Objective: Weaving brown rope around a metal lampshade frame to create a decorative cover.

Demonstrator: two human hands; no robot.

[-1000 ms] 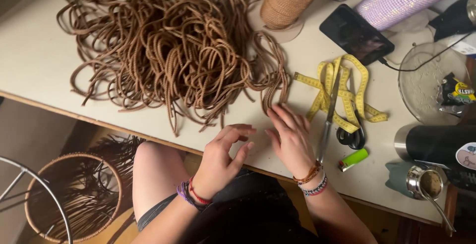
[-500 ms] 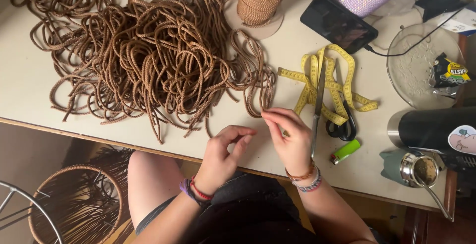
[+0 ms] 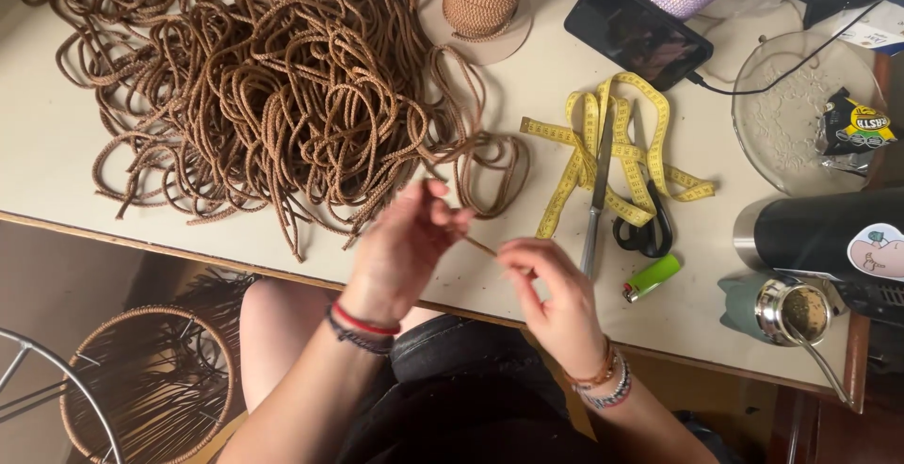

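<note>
Fingers point(image 3: 443, 224) of left hand point(image 3: 400, 252) and right hand point(image 3: 556, 290) pinched shut on one end of brown cord point(image 3: 480, 245), stretched short between them just above table edge point(image 3: 141, 243), near side of big tangled cord heap point(image 3: 282, 97). Beyond right hand, scissors point(image 3: 640, 224) lying across yellow tape measure point(image 3: 612, 144), green lighter point(image 3: 652, 277) close by. Judged likely to snag: strand trailing into heap could drag loops off table or pull out of so light a pinch.
</note>
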